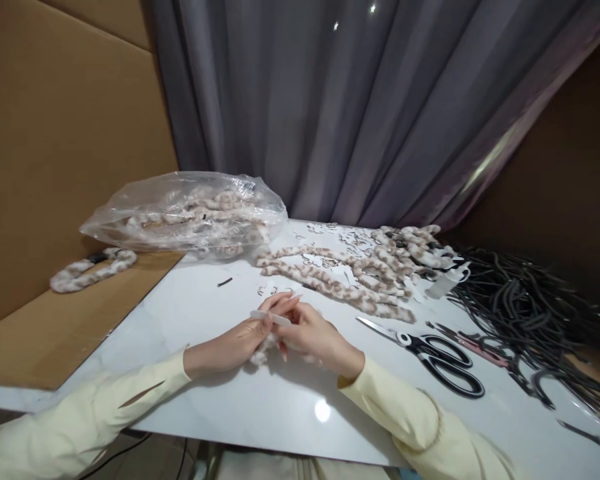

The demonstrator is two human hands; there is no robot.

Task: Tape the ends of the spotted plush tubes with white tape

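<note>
Two hands are meeting over the white worktop. My left grip is pinching a flat white strip between thumb and fingers. My right grip is curling its fingers at the strip's other end; exactly what it is grasping I cannot tell. A fluffy piece is showing just below the fingers, partly hidden.

Right of the grips, big black-handled scissors are lying with blades part open and pointing back toward me. Farther right, a pink-handled tool is resting beside a tangle of black strips. Beyond the right grip, mottled fluffy lengths are spreading, a small translucent bottle standing tilted at their right.

Beyond and left of the grips, a clear plastic bag is holding more fluffy pieces. Nearer, one dark scrap is lying alone. Far left, a fluffy loop is resting on cardboard.
</note>
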